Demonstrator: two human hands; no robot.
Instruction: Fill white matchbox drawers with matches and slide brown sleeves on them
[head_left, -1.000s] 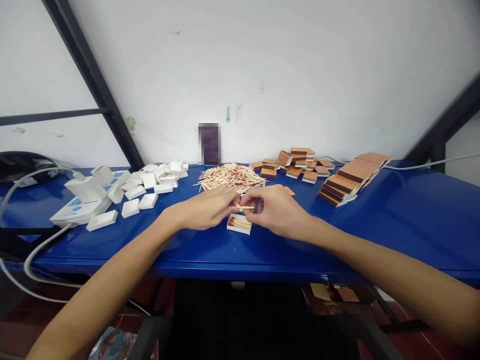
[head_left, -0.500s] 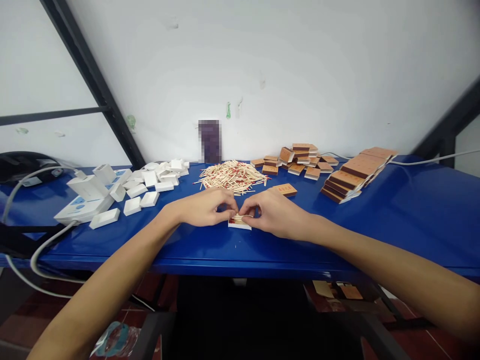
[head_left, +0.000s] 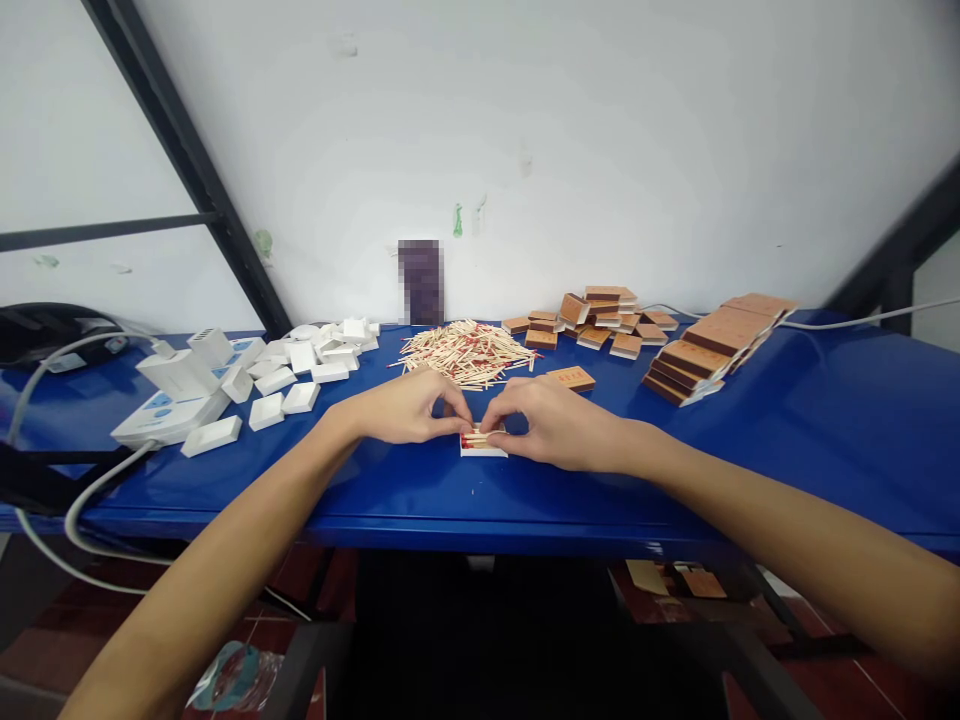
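Observation:
A small white matchbox tray (head_left: 484,453) rests on the blue table close to its front edge. Red-tipped matches (head_left: 475,438) lie lengthwise inside it. My left hand (head_left: 411,405) has its thumb and fingertips closed at the tray's left end. From the other side, my right hand (head_left: 556,424) pinches at the matches near the tray's right end; its fingertips partly hide them. Just beyond the hands spreads a large heap of loose matches (head_left: 469,352). A single brown matchbox sleeve (head_left: 571,378) lies behind my right hand.
White empty trays (head_left: 301,357) are piled at the left, beside a white power strip with plugs (head_left: 169,410). Brown matchbox sleeves (head_left: 600,310) form a pile at the back right, and stacked rows of sleeves (head_left: 720,335) lean farther right. Black metal frame bars (head_left: 187,165) flank the table.
The fingers have shifted slightly on the tray, and more red match heads show at its left end. The right fingertips sit a little farther right. Both hands stay at the tray.

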